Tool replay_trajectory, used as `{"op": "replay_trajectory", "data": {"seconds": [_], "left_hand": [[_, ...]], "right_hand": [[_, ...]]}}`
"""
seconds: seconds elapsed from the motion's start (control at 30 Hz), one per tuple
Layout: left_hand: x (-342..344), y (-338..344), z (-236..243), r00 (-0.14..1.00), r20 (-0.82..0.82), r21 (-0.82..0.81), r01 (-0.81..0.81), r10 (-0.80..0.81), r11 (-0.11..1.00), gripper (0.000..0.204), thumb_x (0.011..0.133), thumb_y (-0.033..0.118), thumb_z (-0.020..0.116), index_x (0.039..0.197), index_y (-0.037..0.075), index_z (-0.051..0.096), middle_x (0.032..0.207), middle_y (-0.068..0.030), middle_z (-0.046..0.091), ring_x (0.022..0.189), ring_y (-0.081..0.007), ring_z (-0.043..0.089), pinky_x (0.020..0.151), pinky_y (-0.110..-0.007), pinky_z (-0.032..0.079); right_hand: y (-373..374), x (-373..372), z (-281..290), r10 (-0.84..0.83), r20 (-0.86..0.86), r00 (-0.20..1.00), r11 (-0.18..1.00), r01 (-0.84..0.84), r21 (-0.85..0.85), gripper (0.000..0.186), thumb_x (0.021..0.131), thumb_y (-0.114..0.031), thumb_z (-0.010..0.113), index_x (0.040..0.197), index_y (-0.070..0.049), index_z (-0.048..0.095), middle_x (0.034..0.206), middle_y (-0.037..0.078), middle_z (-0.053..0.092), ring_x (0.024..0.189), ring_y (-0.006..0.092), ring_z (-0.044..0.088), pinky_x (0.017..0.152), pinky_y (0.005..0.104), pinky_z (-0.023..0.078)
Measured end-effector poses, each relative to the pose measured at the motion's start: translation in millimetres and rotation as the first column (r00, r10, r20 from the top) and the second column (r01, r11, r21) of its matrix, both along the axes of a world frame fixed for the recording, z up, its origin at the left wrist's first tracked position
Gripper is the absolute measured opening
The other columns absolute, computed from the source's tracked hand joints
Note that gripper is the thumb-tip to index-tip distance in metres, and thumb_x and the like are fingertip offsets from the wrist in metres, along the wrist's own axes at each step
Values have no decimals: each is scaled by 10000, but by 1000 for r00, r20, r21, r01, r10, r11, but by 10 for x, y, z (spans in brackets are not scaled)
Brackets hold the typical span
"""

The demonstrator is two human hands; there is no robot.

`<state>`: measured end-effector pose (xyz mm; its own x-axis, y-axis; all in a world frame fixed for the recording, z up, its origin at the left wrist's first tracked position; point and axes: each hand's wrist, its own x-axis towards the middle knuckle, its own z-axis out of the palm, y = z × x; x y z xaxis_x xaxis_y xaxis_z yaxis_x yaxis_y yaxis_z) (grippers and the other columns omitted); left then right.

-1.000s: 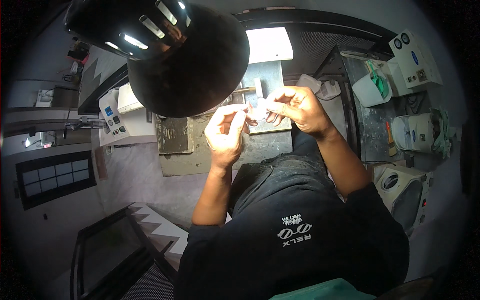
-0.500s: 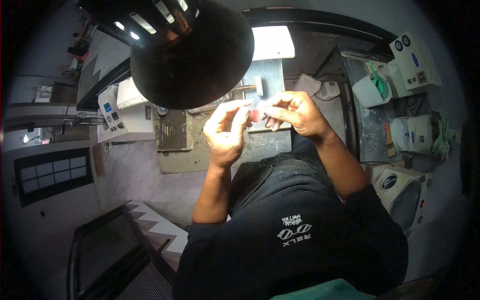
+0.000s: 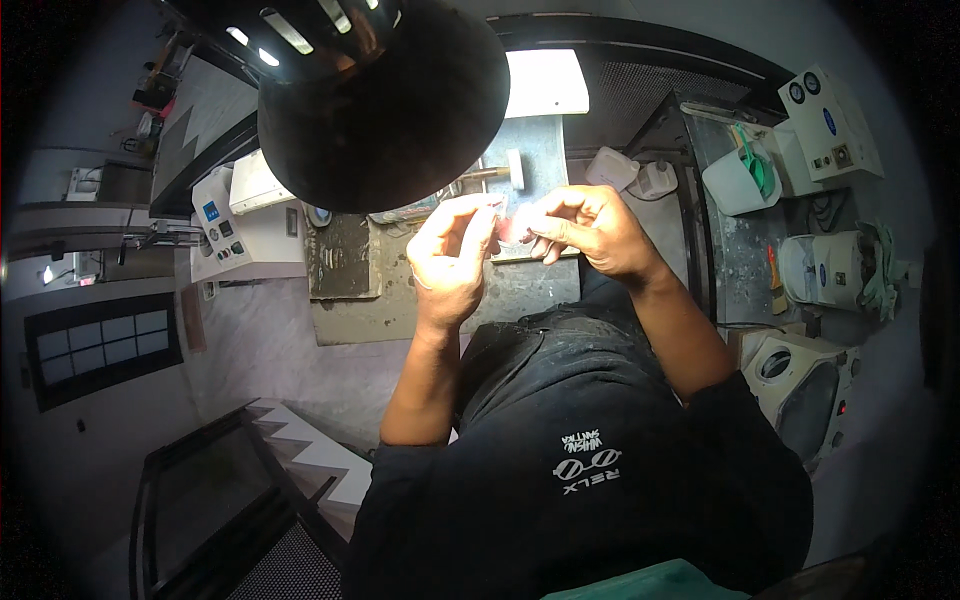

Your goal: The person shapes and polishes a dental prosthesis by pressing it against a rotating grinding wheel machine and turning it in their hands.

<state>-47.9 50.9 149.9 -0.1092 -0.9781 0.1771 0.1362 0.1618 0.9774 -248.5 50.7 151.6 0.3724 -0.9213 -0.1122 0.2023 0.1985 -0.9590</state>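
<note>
Under the lamp's glare, a small pink, partly see-through piece [image 3: 514, 232] sits between my two hands, above the workbench. My left hand [image 3: 450, 262] pinches its left side between thumb and forefinger. On its other side, my right hand [image 3: 598, 235] is closed, thumb against the curled fingers, at the piece's edge. Bright light and the fingertips hide much of its shape. Just beyond the hands, a mallet-like tool with a pale head [image 3: 516, 170] lies on the bench.
A black lamp shade [image 3: 385, 125] hangs over the bench's left part, close to my left hand. A white machine with a small blue screen [image 3: 225, 235] stands left. At right are a white tub [image 3: 735, 188] with a green thing inside and a beige machine [image 3: 805, 385].
The whole view has shifted slightly. Both hands keep their hold, and the pink piece appears turned a little, its pink looking paler.
</note>
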Motion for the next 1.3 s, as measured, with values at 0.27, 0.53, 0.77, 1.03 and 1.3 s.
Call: {"op": "replay_trajectory", "data": {"seconds": [0.27,0.53,0.77,1.03,1.3], "left_hand": [[15,34,-22,998,-53,26,32,-30,999,146,939,-2,603,1065,-24,674,862,-50,680,720,-72,588,628,-214,472],[9,52,-44,999,12,-38,30,-30,999,230,921,-10,627,1145,-47,661,915,-84,693,721,-95,612,671,-220,498],[30,78,-90,996,-76,50,53,-49,997,247,924,-4,621,1165,-50,652,885,-98,693,708,-112,626,648,-223,494],[41,94,-143,989,-137,103,70,-56,992,237,913,4,630,1144,-42,653,909,-106,706,690,-128,637,590,-219,471],[50,121,-194,988,-147,113,74,-57,991,237,921,33,630,1142,-52,640,896,-123,713,696,-160,678,582,-226,488]], "right_hand": [[11,-15,18,-1,-12,1000,1000,1,-14,173,950,-107,634,1049,30,674,898,94,710,743,119,673,661,248,568],[31,-11,51,-40,-45,998,999,38,-35,171,944,-106,645,1044,26,687,891,82,710,767,105,671,664,244,570],[51,0,98,-57,-115,992,994,47,-94,158,936,-91,648,1038,22,690,878,69,710,757,89,659,669,229,553],[84,26,167,-84,-121,989,990,70,-120,119,926,-46,650,1016,26,680,848,65,698,744,92,653,665,220,532],[97,28,222,-76,-104,992,992,64,-110,137,897,-61,692,1007,21,686,889,65,702,785,95,660,703,232,552]]}}
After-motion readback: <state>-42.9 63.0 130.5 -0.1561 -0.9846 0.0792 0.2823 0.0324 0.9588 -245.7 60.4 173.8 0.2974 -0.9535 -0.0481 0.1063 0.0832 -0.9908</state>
